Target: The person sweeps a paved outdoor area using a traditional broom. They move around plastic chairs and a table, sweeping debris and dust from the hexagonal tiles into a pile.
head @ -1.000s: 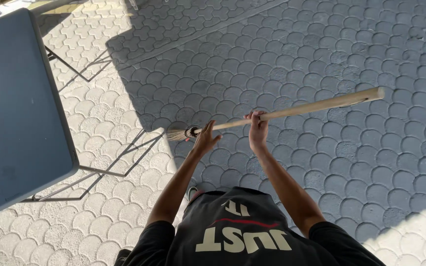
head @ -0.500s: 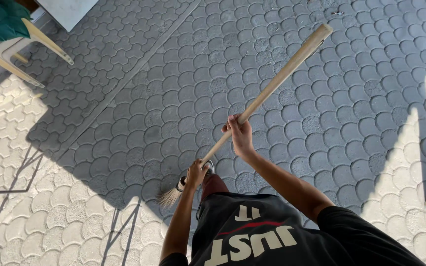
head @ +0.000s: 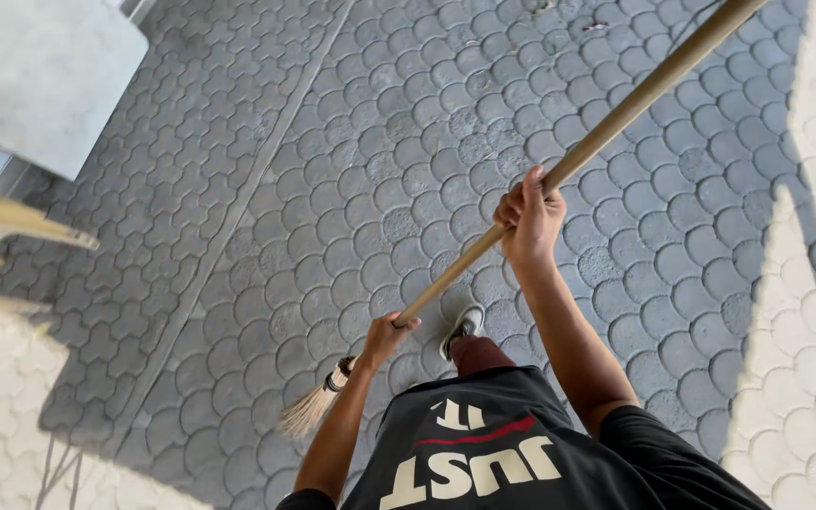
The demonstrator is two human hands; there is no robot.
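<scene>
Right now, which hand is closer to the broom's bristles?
Left. The left hand grips the handle just above the bristles; the right hand holds it farther up.

We stand on a grey paved floor of scallop-shaped stones [head: 351, 189], mostly in shade. Bright sunlight falls at both lower corners. A pale flat tabletop [head: 35, 76] is at upper left.

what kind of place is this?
Likely an outdoor paved yard or patio: scallop-pattern paving stones in hard sun and shade, a table at the edge, and both hands gripping a long-handled broom.
</scene>
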